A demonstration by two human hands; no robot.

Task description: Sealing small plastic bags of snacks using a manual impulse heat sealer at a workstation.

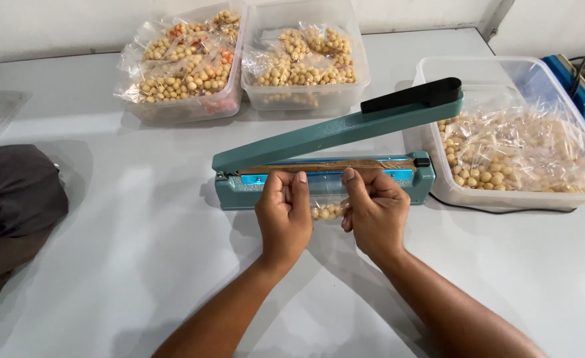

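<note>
From the head camera, we see our left hand [283, 215] and right hand [374, 211] close together near the middle of the white table [120, 252]. Both hands pinch the top of a small clear bag of round yellow snacks [327, 211]. The bag hangs between our hands, just in front of the green sealing machine [324, 174]. Its top edge lies at the sealing strip. Our fingers are closed tight on the bag.

The machine's long arm [345, 129] is lifted up, so the gap under it is open. The arm slants up toward the right, over the edge of a clear tub [438, 192] on the right side of the table. That tub holds many snack bags and sits just beside the machine.

At the far edge of the table stand two more clear tubs [306, 99] full of bags, well apart from our hands. A dark cloth [10, 205] lies at the left edge. The table near us, around our arms, is bare and wide.
</note>
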